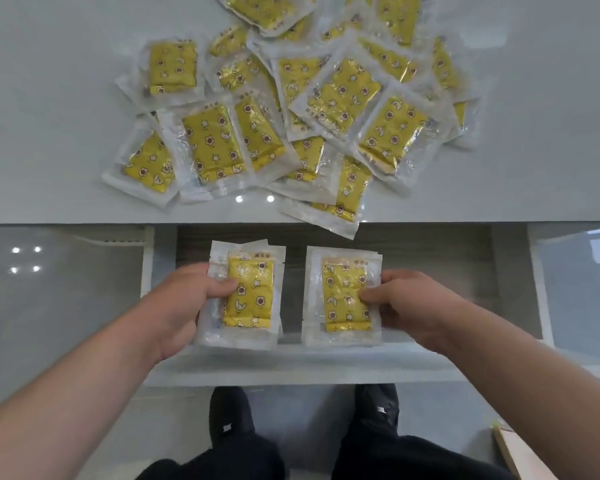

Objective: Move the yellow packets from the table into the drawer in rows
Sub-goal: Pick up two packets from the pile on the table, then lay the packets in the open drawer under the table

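Note:
Several yellow packets (291, 98) in clear wrappers lie heaped on the white table (49, 116). Below the table's front edge the drawer (430, 251) stands pulled out, its bottom grey wood grain. My left hand (191, 303) grips a small stack of yellow packets (253, 292) by its left side, over the drawer's left half. My right hand (406, 306) grips a second stack of packets (343, 292) by its right side, beside the first. Both stacks lie flat, side by side, with a narrow gap between them.
One packet (333, 206) overhangs the table's front edge above the drawer. The drawer's white front rail (291, 362) runs below my hands. My dark shoes (232, 420) stand on the glossy floor. A cardboard corner (520, 452) shows at the bottom right.

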Demonstrator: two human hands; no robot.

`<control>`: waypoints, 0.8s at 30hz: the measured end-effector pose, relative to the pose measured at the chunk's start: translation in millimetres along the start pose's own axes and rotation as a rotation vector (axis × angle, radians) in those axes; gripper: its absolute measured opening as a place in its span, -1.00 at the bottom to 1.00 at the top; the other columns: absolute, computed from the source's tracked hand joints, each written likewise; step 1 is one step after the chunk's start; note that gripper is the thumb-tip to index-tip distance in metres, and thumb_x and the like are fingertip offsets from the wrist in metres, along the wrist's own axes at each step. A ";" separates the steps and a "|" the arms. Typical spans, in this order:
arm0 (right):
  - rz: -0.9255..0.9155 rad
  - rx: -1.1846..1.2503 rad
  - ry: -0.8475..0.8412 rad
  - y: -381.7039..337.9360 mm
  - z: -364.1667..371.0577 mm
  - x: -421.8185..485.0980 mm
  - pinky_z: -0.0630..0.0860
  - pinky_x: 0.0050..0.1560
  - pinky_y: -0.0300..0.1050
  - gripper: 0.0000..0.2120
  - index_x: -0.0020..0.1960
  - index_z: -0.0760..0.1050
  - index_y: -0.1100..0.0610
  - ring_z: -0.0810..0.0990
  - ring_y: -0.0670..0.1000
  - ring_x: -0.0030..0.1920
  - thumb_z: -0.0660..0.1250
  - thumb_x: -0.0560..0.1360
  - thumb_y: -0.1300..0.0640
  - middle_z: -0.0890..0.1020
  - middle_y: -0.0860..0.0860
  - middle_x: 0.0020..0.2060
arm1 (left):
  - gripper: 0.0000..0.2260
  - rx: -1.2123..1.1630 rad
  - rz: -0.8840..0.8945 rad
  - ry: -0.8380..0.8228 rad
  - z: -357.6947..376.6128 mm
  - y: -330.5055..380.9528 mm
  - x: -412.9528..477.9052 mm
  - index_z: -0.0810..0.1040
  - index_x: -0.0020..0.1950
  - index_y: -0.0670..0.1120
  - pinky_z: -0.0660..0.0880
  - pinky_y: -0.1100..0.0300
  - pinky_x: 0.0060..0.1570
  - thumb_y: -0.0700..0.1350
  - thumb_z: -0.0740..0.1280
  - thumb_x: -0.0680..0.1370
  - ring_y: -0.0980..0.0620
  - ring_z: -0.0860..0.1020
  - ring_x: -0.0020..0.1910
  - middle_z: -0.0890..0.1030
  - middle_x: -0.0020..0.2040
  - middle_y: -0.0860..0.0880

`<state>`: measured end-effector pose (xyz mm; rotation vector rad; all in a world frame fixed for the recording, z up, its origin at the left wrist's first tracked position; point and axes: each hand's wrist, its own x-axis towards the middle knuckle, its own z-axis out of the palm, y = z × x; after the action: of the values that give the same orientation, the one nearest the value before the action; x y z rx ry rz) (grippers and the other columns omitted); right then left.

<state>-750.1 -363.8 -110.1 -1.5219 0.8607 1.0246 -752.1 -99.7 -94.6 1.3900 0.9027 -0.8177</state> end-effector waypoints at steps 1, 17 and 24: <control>0.002 -0.017 -0.010 -1.4 3.2 9.5 0.63 0.06 0.04 -0.84 0.07 0.60 0.26 0.71 0.15 -0.02 0.35 0.50 0.34 0.73 0.15 -0.08 | -0.84 -0.012 -0.001 0.015 -4.9 -1.1 7.4 0.57 0.07 -0.18 0.54 -0.16 0.04 -0.31 0.27 0.54 -0.18 0.67 -0.03 0.70 -0.03 -0.18; -0.067 0.027 -0.146 -10.0 35.1 96.5 0.61 0.06 0.07 -0.80 0.02 0.61 0.26 0.71 0.14 -0.03 0.31 0.48 0.45 0.73 0.15 -0.11 | -0.55 0.067 0.107 0.083 -18.9 -13.1 96.5 0.58 0.06 -0.25 0.41 -0.18 0.25 -0.25 0.47 0.19 -0.23 0.59 0.11 0.67 0.01 -0.22; -0.133 0.091 -0.092 -1.6 29.0 87.3 0.65 -0.16 -0.01 -0.81 0.01 0.62 0.30 0.70 0.15 -0.13 0.30 0.47 0.47 0.72 0.20 -0.12 | -0.12 0.034 0.184 0.148 -53.9 -24.6 112.4 0.56 0.19 -0.13 0.30 -0.19 0.33 -0.04 0.66 -0.12 -0.18 0.47 0.30 0.60 0.22 -0.11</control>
<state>-721.0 -335.4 -192.6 -1.4246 0.7225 0.9379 -726.3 -41.9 -204.7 1.5544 0.8616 -0.5989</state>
